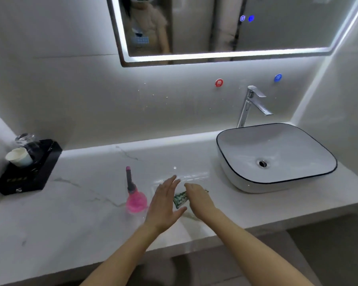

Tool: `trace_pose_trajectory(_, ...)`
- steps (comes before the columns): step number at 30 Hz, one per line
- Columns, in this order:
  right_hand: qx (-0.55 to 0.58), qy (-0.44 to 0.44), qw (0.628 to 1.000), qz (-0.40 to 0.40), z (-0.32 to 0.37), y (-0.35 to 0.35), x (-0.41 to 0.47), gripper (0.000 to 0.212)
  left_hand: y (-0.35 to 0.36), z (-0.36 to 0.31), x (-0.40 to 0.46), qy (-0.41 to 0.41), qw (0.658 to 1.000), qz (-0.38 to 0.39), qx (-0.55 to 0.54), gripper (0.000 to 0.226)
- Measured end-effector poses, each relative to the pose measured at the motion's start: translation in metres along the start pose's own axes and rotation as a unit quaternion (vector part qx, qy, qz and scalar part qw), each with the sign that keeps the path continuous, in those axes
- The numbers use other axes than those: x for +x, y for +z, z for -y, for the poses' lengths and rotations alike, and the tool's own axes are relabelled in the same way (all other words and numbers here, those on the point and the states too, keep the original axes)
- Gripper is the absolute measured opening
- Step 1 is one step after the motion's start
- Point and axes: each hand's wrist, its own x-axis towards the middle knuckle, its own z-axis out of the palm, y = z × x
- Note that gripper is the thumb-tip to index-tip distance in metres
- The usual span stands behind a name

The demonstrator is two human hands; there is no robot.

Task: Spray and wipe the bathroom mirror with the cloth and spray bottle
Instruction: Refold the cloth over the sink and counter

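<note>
My left hand (163, 205) is spread flat, holding nothing, my right hand (196, 198) lies over the green-and-white cloth (180, 200), grip unclear, just right of the pink spray bottle (135, 198), the mirror (225, 27) above it.

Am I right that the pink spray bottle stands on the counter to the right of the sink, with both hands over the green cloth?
Not quite. In the head view the pink spray bottle stands on the counter to the left of the sink, not the right. Both hands, left hand and right hand, are indeed over the green cloth.
</note>
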Motion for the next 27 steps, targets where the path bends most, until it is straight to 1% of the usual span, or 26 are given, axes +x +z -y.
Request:
trace_pose_trajectory(2, -0.021, -0.002, 1.0, -0.001, -0.02, -0.01, -0.016, 0.045, 0.011, -0.03, 0.008, -0.02, 0.999, 0.03, 0.013, 0.081)
trace_pose_trajectory(6, -0.06, 0.002, 0.998, -0.026, -0.061, -0.034, -0.046, 0.038, 0.034, -0.09, 0.028, -0.022, 0.997, 0.068, 0.015, 0.072)
trace_pose_trajectory(8, -0.078, 0.005, 0.996, -0.035, -0.08, -0.047, -0.058, 0.037, 0.043, -0.115, 0.039, -0.019, 0.996, 0.076, 0.035, 0.067)
trace_pose_trajectory(10, -0.088, 0.012, 0.995, -0.048, -0.099, -0.056, -0.066, 0.036, 0.051, -0.139, 0.051, -0.015, 0.993, 0.085, 0.081, 0.057)
trace_pose_trajectory(12, -0.084, 0.02, 0.994, -0.066, -0.114, -0.068, -0.072, 0.03, 0.059, -0.161, 0.063, -0.004, 0.991, 0.083, 0.105, 0.045)
trace_pose_trajectory(14, -0.095, 0.025, 0.99, -0.104, -0.128, -0.078, -0.074, 0.023, 0.064, -0.18, 0.075, 0.006, 0.991, 0.074, 0.109, 0.038)
trace_pose_trajectory(15, -0.078, 0.031, 0.989, -0.125, -0.134, -0.085, -0.075, 0.022, 0.066, -0.187, 0.082, 0.011, 0.991, 0.069, 0.111, 0.036)
trace_pose_trajectory(16, -0.081, 0.034, 0.985, -0.146, -0.142, -0.09, -0.074, 0.026, 0.068, -0.194, 0.089, 0.022, 0.991, 0.067, 0.117, 0.034)
trace_pose_trajectory(18, -0.052, 0.047, 0.987, -0.143, -0.154, -0.1, -0.07, 0.022, 0.071, -0.203, 0.106, 0.049, 0.988, 0.064, 0.129, 0.033)
trace_pose_trajectory(21, -0.002, 0.07, 0.988, -0.141, -0.182, -0.108, -0.052, 0.031, 0.074, -0.209, 0.141, 0.05, 0.991, 0.06, 0.105, 0.031)
trace_pose_trajectory(22, 0.009, 0.08, 0.985, -0.153, -0.192, -0.111, -0.044, 0.033, 0.075, -0.21, 0.153, 0.056, 0.991, 0.057, 0.105, 0.031)
trace_pose_trajectory(24, 0.028, 0.108, 0.981, -0.159, -0.216, -0.114, -0.028, 0.038, 0.08, -0.211, 0.181, 0.09, 0.985, 0.049, 0.139, 0.031)
trace_pose_trajectory(27, 0.05, 0.144, 0.978, -0.145, -0.249, -0.125, -0.007, 0.045, 0.085, -0.212, 0.219, 0.153, 0.973, 0.034, 0.17, 0.028)
